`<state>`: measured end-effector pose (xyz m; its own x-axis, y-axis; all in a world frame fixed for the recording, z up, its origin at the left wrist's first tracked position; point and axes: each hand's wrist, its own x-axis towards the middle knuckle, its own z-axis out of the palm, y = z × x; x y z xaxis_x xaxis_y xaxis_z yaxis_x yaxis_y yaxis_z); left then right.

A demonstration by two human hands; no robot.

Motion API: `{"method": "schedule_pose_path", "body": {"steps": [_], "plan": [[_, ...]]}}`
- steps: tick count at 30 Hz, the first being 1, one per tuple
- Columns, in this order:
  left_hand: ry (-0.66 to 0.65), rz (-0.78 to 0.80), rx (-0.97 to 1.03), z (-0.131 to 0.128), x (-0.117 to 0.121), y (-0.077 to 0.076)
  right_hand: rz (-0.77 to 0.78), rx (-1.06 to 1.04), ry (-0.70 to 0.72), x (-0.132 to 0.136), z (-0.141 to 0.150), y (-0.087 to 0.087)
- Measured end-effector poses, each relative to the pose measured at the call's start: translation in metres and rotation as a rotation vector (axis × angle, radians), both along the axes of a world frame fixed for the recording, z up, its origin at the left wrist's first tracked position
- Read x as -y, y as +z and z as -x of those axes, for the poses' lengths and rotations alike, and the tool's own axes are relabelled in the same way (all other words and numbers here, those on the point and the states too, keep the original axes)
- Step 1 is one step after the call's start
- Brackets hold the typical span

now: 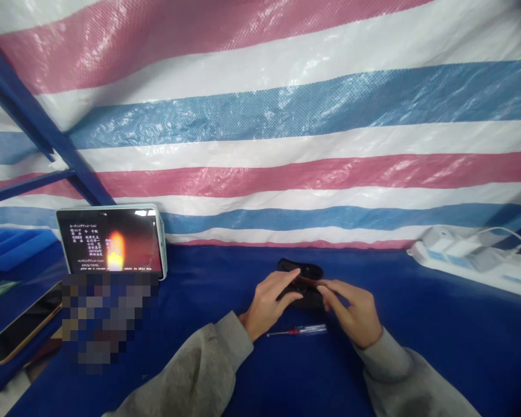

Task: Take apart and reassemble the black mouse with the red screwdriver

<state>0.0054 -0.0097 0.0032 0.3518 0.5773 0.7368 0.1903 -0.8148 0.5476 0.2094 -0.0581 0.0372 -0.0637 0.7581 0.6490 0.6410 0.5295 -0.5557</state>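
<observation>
Between my hands is a small, thin dark reddish-brown piece [309, 281]. My left hand [269, 301] holds it at its left end, with the thumb and forefinger curved round it. My right hand [353, 310] grips the other end between thumb and fingers. Right beneath lie black curved plastic parts [310, 270], partly hidden by the piece and my fingers; I cannot make out their kind. Nearer to me, a small screwdriver [306, 330] with a clear and red handle lies on the blue table [208, 301], its shaft pointing left.
A tablet [113, 240] playing a video stands at the back left. Left of it are a phone [24, 324] and a blue bin [17, 249]. A white power strip [473, 263] with plugs lies back right. Striped sheeting [286, 116] hangs behind the table.
</observation>
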Motion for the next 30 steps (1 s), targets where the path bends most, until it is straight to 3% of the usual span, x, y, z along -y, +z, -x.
{"method": "schedule_pose_path", "body": {"steps": [9, 19, 25, 30], "plan": [[0.112, -0.155, -0.118, 0.000, 0.003, 0.004, 0.144, 0.003, 0.033, -0.001, 0.002, 0.000], [0.168, -0.075, -0.337, 0.005, 0.001, 0.005, 0.071, 0.001, -0.183, -0.009, -0.009, -0.012], [0.149, -0.072, -0.438, 0.002, 0.001, 0.002, 0.043, 0.038, -0.211, -0.012, -0.012, -0.019], [0.157, -0.077, -0.457, 0.002, 0.002, 0.000, 0.029, 0.105, -0.218, -0.020, -0.013, -0.036]]}}
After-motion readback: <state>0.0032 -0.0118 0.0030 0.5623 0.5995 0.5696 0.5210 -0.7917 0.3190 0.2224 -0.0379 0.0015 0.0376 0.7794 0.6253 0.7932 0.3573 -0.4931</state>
